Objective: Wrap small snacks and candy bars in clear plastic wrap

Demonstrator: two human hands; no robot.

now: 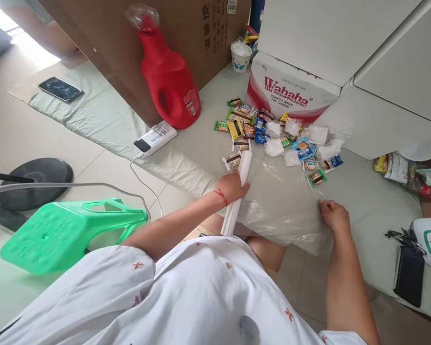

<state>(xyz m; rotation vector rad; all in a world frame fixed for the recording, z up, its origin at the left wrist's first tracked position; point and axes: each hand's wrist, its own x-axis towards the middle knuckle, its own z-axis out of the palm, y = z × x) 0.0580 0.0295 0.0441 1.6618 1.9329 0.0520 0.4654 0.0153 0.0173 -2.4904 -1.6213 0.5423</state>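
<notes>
My left hand (232,187) is wrapped around a white roll of plastic wrap (233,211) that slants across the near edge of the covered table. A clear sheet of film (280,206) stretches from the roll to the right. My right hand (334,215) pinches the film's far edge between thumb and fingers. Just beyond the film lie several small packaged snacks (236,129) in yellow, green and blue wrappers. Among them are several white bundles (274,147) in crinkled clear film; what is inside them I cannot make out.
Behind the snacks stands a Wahaha water carton (290,91). A red detergent bottle (168,76), power bank (156,137) and phone (60,89) are left; a paper cup (241,56) is at the back. Right are keys (404,238) and a black wallet (409,276). A green stool (64,230) stands left.
</notes>
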